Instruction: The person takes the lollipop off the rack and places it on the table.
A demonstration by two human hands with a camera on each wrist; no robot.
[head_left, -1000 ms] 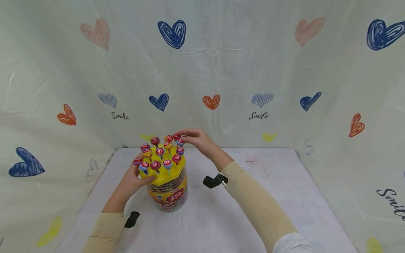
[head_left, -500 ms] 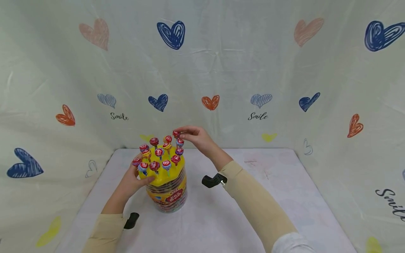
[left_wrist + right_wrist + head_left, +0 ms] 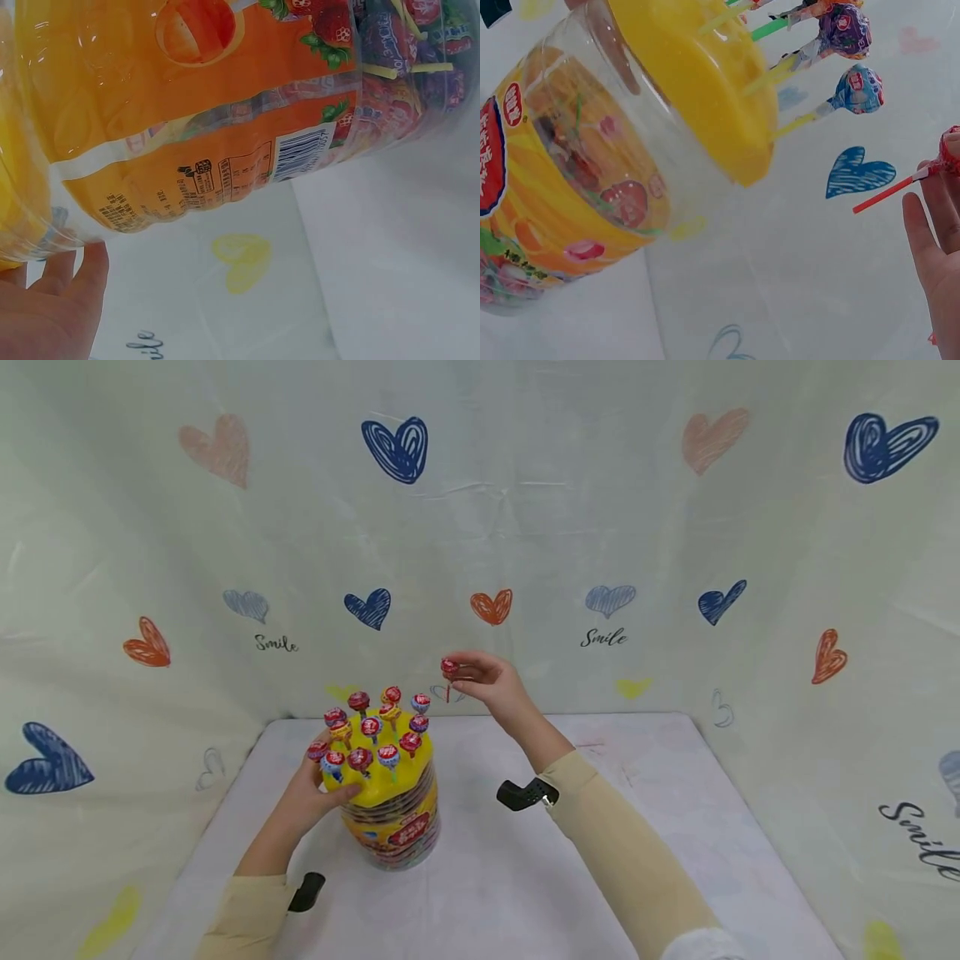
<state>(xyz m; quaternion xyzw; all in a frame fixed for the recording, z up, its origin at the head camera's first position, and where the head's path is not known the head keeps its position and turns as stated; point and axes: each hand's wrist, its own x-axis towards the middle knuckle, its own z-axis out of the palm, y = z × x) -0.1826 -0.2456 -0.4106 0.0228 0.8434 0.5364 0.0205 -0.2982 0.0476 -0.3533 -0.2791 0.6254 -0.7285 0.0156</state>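
Observation:
A large clear jar (image 3: 408, 833) of wrapped lollipops stands on the table at left of centre, its wide label orange and yellow. Several lollipops rise from its yellow lid (image 3: 390, 791), sticks down. My left hand (image 3: 303, 802) holds the rim at the lid's left, thumb in front; its fingertips (image 3: 91, 266) touch the jar below the lid in the left wrist view. Beyond the lid's right edge, my right hand (image 3: 495, 683) pinches a red-wrapped lollipop (image 3: 449, 666) by its head. The red stick (image 3: 885, 196) hangs free of the lid in the right wrist view.
The white table (image 3: 585, 860) ends at a hanging pale curtain (image 3: 517, 527) printed with hearts and "Smile". A blue-wrapped lollipop (image 3: 860, 90) stands at the lid's edge, nearest my right hand. Dark wrist cameras (image 3: 527, 794) jut from both sleeves.
My right hand has lifted the red lollipop out of the lid's back right and carried it up and right, away from the jar. The left hand keeps its hold.

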